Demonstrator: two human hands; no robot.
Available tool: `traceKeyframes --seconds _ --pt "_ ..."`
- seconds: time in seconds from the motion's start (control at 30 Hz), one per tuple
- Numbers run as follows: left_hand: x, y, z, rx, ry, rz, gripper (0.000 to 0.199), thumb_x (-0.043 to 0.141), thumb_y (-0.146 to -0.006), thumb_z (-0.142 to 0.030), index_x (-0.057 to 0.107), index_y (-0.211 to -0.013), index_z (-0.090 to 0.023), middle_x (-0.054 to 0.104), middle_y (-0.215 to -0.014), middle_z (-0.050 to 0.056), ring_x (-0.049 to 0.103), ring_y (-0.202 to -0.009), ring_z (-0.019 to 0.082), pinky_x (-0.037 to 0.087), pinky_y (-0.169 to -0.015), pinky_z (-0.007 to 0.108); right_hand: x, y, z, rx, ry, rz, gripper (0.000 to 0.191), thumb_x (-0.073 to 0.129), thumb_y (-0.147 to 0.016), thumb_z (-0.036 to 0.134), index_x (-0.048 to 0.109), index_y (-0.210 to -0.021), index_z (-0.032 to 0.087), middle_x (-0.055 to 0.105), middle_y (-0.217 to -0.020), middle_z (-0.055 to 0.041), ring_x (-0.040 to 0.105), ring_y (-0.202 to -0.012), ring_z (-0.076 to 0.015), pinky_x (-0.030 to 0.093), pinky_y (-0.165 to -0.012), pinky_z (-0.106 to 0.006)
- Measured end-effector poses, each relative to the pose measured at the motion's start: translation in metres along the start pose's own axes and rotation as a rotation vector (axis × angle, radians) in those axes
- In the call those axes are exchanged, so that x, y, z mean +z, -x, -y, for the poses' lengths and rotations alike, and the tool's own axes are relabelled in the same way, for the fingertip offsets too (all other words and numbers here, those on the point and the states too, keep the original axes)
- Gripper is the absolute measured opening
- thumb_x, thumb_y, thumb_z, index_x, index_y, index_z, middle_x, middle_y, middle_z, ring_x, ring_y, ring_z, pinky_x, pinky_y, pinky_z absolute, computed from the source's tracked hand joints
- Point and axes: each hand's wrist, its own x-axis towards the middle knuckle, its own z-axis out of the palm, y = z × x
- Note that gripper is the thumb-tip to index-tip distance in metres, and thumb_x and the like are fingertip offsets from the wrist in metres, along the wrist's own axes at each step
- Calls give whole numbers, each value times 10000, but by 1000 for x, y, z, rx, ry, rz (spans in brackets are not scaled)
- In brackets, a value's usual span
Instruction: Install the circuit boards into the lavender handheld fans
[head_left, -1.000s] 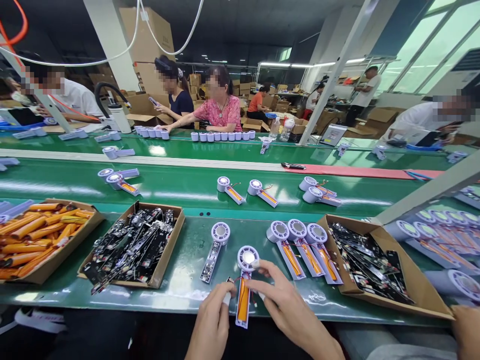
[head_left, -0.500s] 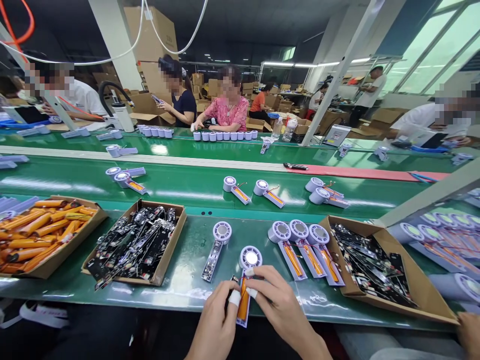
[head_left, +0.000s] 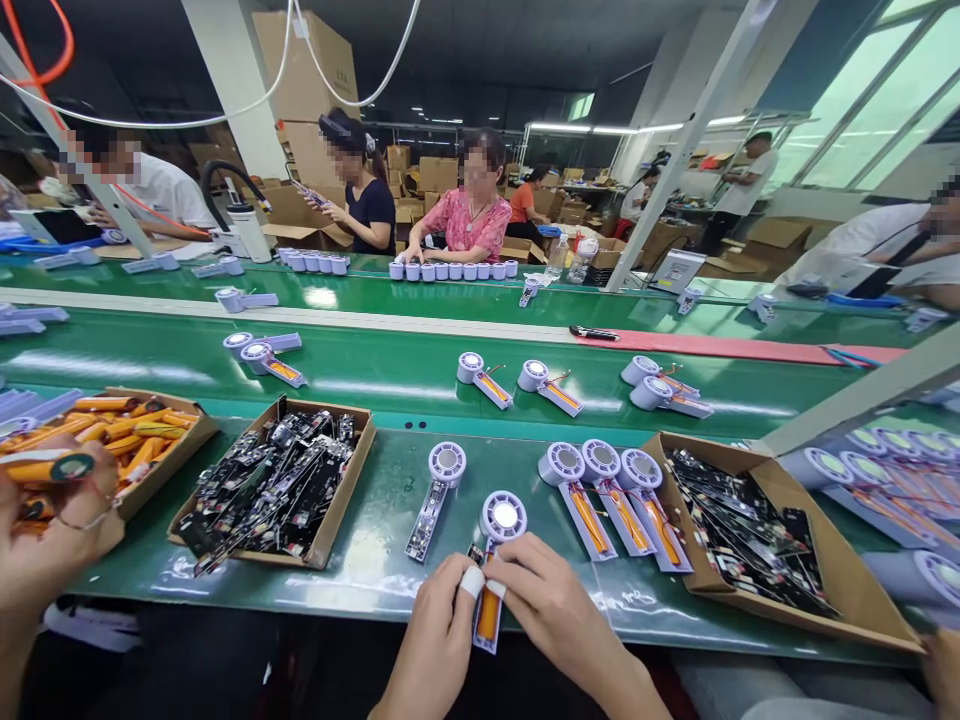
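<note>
A lavender handheld fan point(head_left: 504, 516) lies on the bench edge with its round head away from me. An orange battery point(head_left: 489, 612) sits in its open handle. Left of the handle, my left hand point(head_left: 439, 625) is closed, white covers on its fingertips; the end of a small dark circuit board point(head_left: 475, 552) shows at its fingers. My right hand point(head_left: 555, 605) is closed from the other side, its covered fingertips pinched over the handle. What they pinch is hidden. Another fan point(head_left: 448, 464) with a board in its handle lies to the left.
Cardboard trays of circuit boards stand left point(head_left: 289, 500) and right point(head_left: 750, 520). Beside the right tray lie several fans point(head_left: 601, 458) with batteries. A co-worker's hand point(head_left: 60, 530) holds an orange battery over a tray of batteries point(head_left: 161, 490). More fans lie on the green belt point(head_left: 375, 375).
My right fingers have drawn in from the fan's head toward my left fingertips over the handle. A co-worker's hand with a battery has come in at left.
</note>
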Motion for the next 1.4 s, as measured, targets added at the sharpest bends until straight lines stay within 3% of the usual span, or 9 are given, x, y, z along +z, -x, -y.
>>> traceKeyframes --seconds 0.17,0.33,0.5,0.6,0.7,0.9,1.2,1.3,1.4 --pt "-2 3 -2 -44 53 22 292 309 -998 -367 467 -806 -215 466 -740 -25 442 -699 149 351 -650 247 6 -1 0 46 -104 -61 184 476 -959 116 610 -1002 235 581 -919 -40 542 -852 -180 474 -736 -321" --pt "-6 2 -5 40 -5 23 232 376 -986 -348 537 -889 -212 564 -819 -2 519 -763 166 392 -722 262 6 0 1 52 -91 -53 208 475 -953 107 621 -1031 234 586 -932 -48 539 -868 -191 465 -746 -333" --pt "-5 2 -5 49 0 3 247 384 -979 -343 564 -870 -213 587 -803 5 542 -744 173 401 -687 257 1 -2 3 111 -197 -43 190 505 -938 117 644 -988 237 603 -921 -34 554 -882 -181 464 -773 -312" --pt "-3 3 -3 2 72 -22 202 398 -961 -337 549 -1043 -229 610 -821 5 543 -693 168 399 -615 247 1 -6 9 200 -258 -93 163 533 -901 98 639 -902 221 607 -896 -25 564 -875 -178 460 -773 -298" --pt "0 5 -2 -74 180 -100 323 419 -938 -354 444 -1240 -243 627 -799 -4 518 -584 148 376 -518 229 4 -9 16 297 -286 -150 152 534 -875 88 619 -843 210 597 -873 -20 569 -856 -175 452 -758 -284" --pt "-1 5 -9 -73 190 -111 233 472 -897 -359 598 -1021 -207 651 -741 18 485 -469 111 377 -431 201 9 -14 22 416 -232 -178 191 503 -853 65 587 -769 214 545 -776 11 520 -723 -150 399 -645 -251" --pt "4 4 -1 -163 226 -89 301 480 -900 -352 584 -1126 -182 541 -532 -48 489 -442 120 424 -436 196 13 -10 23 366 -6 -147 174 482 -885 78 557 -809 215 563 -838 -11 546 -815 -184 413 -714 -288" --pt "4 6 -3 -145 212 -95 291 477 -903 -324 601 -1128 -187 614 -637 -8 538 -485 137 452 -454 216 15 -9 23 354 42 -136 174 487 -884 79 550 -805 221 561 -823 -11 549 -780 -186 420 -683 -289" --pt "0 7 -5 33 92 -145 254 486 -904 -278 647 -1086 -204 687 -981 88 655 -822 215 540 -718 304 15 -8 22 298 134 -115 181 494 -864 60 557 -839 228 572 -847 -22 553 -786 -207 426 -689 -315"
